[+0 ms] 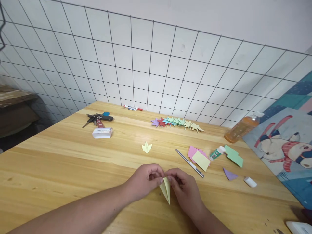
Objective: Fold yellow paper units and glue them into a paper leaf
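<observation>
A pale yellow piece of folded paper [166,191], shaped like a narrow kite with its point toward me, is held just over the wooden table [85,169]. My left hand [145,180] pinches its upper left edge between thumb and fingers. On the upper right edge, my right hand [182,187] pinches it the same way. Part of the paper's top is hidden behind the fingers. Beyond my hands lies a small pale yellow folded paper piece [147,147] with three points.
A utility knife [189,163], paper sheets [201,161], a glue stick [216,153] and an eraser [250,182] lie to the right. Farther back are a row of colored folded papers [176,122], a marker [133,108], keys [97,118], a small box [102,133] and a bottle [242,127].
</observation>
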Available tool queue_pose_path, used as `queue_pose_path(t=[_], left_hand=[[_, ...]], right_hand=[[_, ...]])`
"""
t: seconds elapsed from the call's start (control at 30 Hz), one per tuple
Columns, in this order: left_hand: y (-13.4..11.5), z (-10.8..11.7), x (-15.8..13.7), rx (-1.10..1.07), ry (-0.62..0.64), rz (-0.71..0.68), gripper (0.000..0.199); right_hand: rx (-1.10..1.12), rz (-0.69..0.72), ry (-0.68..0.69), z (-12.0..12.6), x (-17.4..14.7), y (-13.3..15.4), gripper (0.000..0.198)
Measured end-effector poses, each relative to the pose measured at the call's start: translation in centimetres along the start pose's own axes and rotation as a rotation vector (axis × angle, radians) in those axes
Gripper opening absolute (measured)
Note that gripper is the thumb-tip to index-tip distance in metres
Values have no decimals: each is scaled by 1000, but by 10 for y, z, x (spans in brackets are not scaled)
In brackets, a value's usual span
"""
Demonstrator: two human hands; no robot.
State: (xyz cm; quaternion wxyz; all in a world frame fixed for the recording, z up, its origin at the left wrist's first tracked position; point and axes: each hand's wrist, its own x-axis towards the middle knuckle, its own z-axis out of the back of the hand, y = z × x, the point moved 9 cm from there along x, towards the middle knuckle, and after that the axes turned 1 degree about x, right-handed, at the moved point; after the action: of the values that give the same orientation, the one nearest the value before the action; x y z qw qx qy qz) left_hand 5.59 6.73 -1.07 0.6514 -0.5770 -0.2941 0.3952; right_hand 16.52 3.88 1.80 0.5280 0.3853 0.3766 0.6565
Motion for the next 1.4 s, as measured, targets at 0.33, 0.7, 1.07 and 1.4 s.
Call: queue_pose_path(t=[0.33,0.7,1.07,1.4], left_hand=[[4,4,0,-25,-60,21,10],[1,5,0,43,-81,-20,14],[-6,4,-4,58,-39,-50,29],[0,7,0,-21,-87,5,18]], right_hand=[[-388,118,47,-6,-3,24,22],[-154,-99,-38,6,-1,-10,30],[146,-170,-24,0,2,-21,10],[-32,-100,42,-8,0,-12,8]])
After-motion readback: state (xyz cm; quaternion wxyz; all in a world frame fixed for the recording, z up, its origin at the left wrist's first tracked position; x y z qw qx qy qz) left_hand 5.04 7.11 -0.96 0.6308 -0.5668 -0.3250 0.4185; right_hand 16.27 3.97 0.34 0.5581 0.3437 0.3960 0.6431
